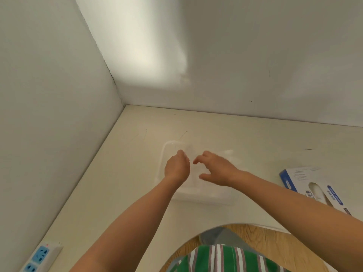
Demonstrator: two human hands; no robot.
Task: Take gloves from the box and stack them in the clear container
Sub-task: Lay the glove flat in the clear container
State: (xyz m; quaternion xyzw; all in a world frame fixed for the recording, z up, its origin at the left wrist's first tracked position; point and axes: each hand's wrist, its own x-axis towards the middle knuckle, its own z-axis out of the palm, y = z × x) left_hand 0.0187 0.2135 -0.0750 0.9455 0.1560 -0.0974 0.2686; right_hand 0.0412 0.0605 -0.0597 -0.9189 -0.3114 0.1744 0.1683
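Note:
A clear plastic container (206, 199) sits on the cream table in front of me. Both hands hover over it. My left hand (176, 168) has its fingers curled and pinches the edge of a thin, nearly transparent glove (189, 151) above the container's far left part. My right hand (217, 169) is just to the right, fingers spread and loosely bent, holding nothing I can make out. The blue and white glove box (314, 186) lies flat at the right, its oval opening facing up, apart from both hands.
White walls close the table (121, 185) at the left and back, meeting in a corner. A white power strip (40, 257) with blue sockets lies at the near left. The table's near edge curves around my body.

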